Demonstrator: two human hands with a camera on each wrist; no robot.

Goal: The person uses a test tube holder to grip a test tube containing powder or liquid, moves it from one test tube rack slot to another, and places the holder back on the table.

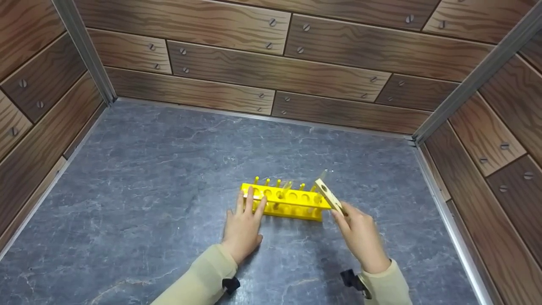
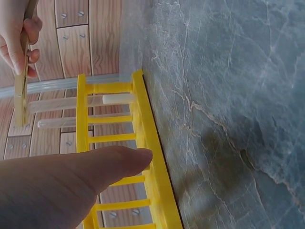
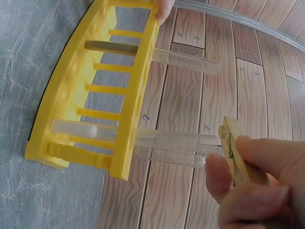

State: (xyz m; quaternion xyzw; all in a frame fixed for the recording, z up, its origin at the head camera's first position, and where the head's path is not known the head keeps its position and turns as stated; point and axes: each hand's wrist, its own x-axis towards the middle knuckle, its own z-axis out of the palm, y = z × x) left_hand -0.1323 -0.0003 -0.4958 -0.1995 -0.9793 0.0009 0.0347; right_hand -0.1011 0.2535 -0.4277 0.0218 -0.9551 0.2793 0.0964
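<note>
A yellow test tube rack (image 1: 292,197) stands on the floor panel, with a row of pegs along its far side. My left hand (image 1: 243,226) rests on its left end, fingers spread and straight. In my right hand (image 1: 362,235) I grip a wooden test tube holder (image 3: 228,131). Its tip is right at the mouth of a test tube with white contents (image 3: 86,130), which stands in the rack's right end. Beside that tube, a clear test tube (image 3: 176,156) sits upside down over a peg. Nearer the middle stands a test tube with dark contents (image 3: 112,47).
The grey marbled surface (image 1: 169,169) spreads around the rack. Wood-patterned walls (image 1: 237,55) close it in at the back and both sides, with metal strips (image 1: 457,89) at the corners. Black straps (image 1: 230,284) are on both wrists.
</note>
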